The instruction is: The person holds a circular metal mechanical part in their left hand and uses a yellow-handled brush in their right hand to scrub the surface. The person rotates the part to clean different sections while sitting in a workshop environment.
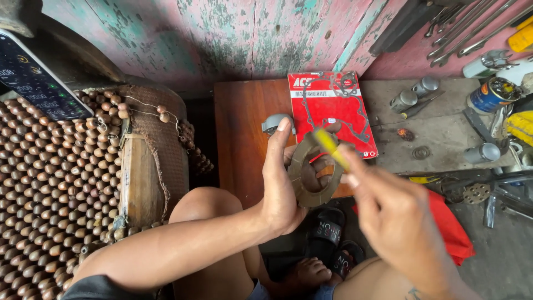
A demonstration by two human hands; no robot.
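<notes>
Left hand [280,183]: we see it closed round the ring's left edge, thumb up, fingers behind.
Ring [312,172]: a flat brown disc with a wide hole, held upright in front of the board.
Right hand [388,214]: we see it pinching a yellow stick [330,145], whose tip lies on the ring's upper rim.
Board [244,133]: brown wood; a red packet [333,108] lies on its right end, behind the ring.
Beaded seat [50,183]: left of the board.

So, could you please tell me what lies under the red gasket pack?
The pack lies across a wooden board and a grey slab. Its lower left is hidden by the left hand and ring.
</notes>
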